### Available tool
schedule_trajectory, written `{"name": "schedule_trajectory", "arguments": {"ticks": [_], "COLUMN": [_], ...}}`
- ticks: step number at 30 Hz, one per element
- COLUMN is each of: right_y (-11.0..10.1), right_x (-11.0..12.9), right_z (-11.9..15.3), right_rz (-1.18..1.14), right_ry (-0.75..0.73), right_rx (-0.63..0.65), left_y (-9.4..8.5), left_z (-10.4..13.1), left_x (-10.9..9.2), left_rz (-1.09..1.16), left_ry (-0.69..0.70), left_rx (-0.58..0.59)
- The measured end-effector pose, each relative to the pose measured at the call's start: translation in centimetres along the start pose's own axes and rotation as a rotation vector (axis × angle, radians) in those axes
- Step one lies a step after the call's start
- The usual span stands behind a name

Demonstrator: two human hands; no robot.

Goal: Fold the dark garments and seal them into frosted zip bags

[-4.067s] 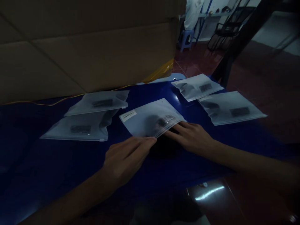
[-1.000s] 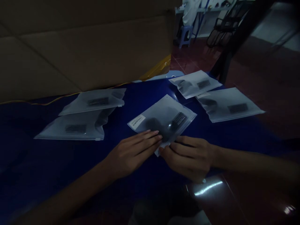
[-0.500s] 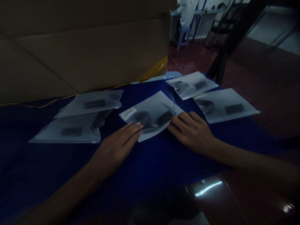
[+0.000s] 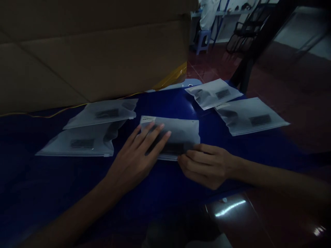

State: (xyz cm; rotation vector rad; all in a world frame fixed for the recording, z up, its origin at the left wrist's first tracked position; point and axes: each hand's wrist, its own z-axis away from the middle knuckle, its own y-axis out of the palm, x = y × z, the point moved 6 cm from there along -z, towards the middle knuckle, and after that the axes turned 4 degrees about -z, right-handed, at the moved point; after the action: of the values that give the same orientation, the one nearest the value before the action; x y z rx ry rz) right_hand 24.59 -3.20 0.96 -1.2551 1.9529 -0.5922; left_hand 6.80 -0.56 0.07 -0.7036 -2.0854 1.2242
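Observation:
A frosted zip bag with a small white label at its far left corner lies in front of me on the blue table. My left hand rests on its left part, fingers spread and flat. At the bag's near right corner, my right hand has its fingers curled and pinches the edge. A dark printed patch shows through between the hands. What lies inside the bag is too dim to make out.
Two overlapping zip bags lie on the left of the blue table, and two more zip bags on the right. A large cardboard box stands behind. Farther back, a person sits on a stool.
The middle bag has turned so its near edge runs more nearly level, and it sits closer to me. My left hand has spread over it; my right hand has moved down towards me.

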Motion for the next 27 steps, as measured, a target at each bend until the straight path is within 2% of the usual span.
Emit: {"name": "schedule_trajectory", "arguments": {"ticks": [3, 7, 10, 18, 24, 27], "right_y": [-0.1, -0.2, -0.5, -1.4, -1.1, -0.4], "right_x": [0.3, 0.0, -0.3, -1.9, -2.2, -2.9], "right_z": [-0.1, 0.0, 0.2, 0.4, 0.9, 1.5], "right_rz": [-0.056, -0.03, -0.018, -0.074, -0.143, -0.206], "right_ry": [-0.028, -0.022, -0.012, -0.019, -0.037, 0.049], "right_rx": [0.021, 0.005, -0.032, 0.002, 0.003, 0.037], "left_y": [0.6, 1.2, 1.2, 0.8, 1.0, 1.3], "left_z": [0.0, 0.2, 0.4, 0.5, 0.7, 0.9], "left_x": [-0.6, -0.5, -0.3, 0.4, 0.4, 0.6], "left_rz": [0.012, 0.036, 0.042, 0.083, 0.059, 0.078], "left_ry": [0.061, 0.071, 0.064, 0.06, 0.075, 0.063], "left_rx": [0.03, 0.073, 0.075, 0.077, 0.08, 0.092]}}
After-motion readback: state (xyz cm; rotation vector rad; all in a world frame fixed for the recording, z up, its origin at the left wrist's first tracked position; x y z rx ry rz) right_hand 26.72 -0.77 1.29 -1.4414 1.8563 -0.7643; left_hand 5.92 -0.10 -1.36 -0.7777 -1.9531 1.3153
